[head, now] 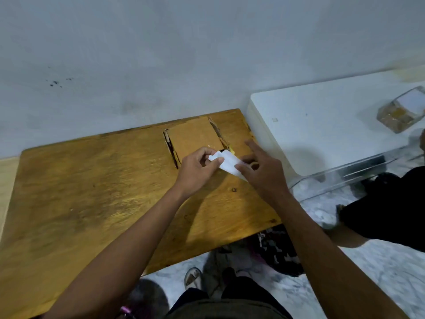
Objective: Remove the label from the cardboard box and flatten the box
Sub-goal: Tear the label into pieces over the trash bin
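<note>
A brown cardboard box (pixel 193 140) lies at the far right of the honey-coloured wooden surface (pixel 92 180), close to the pale wall. It looks already pressed low, its broad top panel facing up and its side flaps splayed out along the left and right edges. At its near right corner, a white paper label (pixel 226 163) is lifted and partly folded over.

The left hand (pixel 199 168) pinches the label's near-left corner between thumb and fingers. The right hand (pixel 264 168) has its thumb and a finger closed on the label's right edge, while the forefinger sticks out straight toward the far side. Whether the label's far edge is stuck to the cardboard cannot be told, since the hands cover that join.

The step in hand appears to be the peel. The risk is tearing: pulling sharply or upward could rip the thin paper and leave a strip behind, or strip off the box's top layer. With both hands on the label, nothing pins the light box, so it could lift or slide toward the nearby white low table (pixel 322 125) on the right.
</note>
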